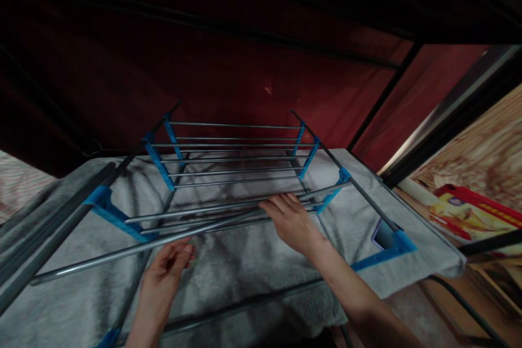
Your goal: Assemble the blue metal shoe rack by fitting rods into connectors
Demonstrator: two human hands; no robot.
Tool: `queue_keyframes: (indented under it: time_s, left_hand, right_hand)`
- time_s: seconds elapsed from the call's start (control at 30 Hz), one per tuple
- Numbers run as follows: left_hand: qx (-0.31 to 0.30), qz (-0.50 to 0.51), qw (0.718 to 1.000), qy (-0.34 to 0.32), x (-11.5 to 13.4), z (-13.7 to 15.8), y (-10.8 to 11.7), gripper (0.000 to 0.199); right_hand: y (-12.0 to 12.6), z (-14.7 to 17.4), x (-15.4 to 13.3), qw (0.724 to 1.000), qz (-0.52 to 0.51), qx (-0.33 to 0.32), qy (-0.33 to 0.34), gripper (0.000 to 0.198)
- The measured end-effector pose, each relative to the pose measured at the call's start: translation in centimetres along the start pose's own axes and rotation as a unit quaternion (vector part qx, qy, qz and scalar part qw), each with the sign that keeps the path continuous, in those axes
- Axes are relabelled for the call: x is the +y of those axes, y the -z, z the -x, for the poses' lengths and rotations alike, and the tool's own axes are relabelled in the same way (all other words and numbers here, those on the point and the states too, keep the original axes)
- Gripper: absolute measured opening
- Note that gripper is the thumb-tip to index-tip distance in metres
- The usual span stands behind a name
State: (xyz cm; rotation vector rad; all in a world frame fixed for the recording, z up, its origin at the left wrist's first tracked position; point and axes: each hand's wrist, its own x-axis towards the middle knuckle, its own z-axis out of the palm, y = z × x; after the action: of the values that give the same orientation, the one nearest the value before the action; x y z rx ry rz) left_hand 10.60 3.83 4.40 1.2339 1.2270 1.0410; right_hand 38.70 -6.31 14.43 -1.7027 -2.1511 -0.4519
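Metal tube (pixel 110 256) slants near-left to far-right — right hand (pixel 294 224) wraps it, left hand (pixel 163 272) curled just beside, hold unclear.

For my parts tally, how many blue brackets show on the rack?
8: four blue brackets along the left, four along the right. Nearest left one cut off; more may be hidden.

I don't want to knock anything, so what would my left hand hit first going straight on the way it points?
Probably the slanting rod, which crosses just ahead of your left hand. Depth is unclear from this single view, so they may already be touching.
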Motion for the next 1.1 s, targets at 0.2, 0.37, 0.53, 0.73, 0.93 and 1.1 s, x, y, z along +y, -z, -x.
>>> queue_keyframes:
  time_s: [0.2,0.37,0.53,0.73,0.93,1.1]
  left_hand:
    - [0.031,0.159,0.987,0.002,5.2,2.1,-0.6,0.056]
    - [0.03,0.248,0.968,-0.027,6.7,2.5,-1.3,0.051]
    - [0.046,0.283,0.958,-0.02,7.1,2.0,-1.6,0.032]
    - [0.05,0.282,0.958,0.003,7.7,2.0,-1.4,0.027]
    - [0.051,0.273,0.961,0.011,7.9,1.7,-1.6,0.024]
    - [0.051,0.26,0.964,-0.007,7.6,1.4,-1.7,0.023]
  right_hand:
    - [-1.0,-0.3,0.8,1.0,-0.011,0.008,0.012,0.03]
    - [-1.5,-0.1,2.2,1.0,-0.017,0.012,0.006,0.033]
    - [-1.4,-0.2,2.5,1.0,-0.013,0.004,0.008,0.036]
    - [-1.3,-0.5,2.7,1.0,-0.011,-0.005,0.009,0.037]
    - [-1.1,-0.5,2.8,1.0,-0.005,-0.01,0.007,0.036]
    - [-1.1,-0.5,2.9,1.0,-0.005,-0.012,0.009,0.035]
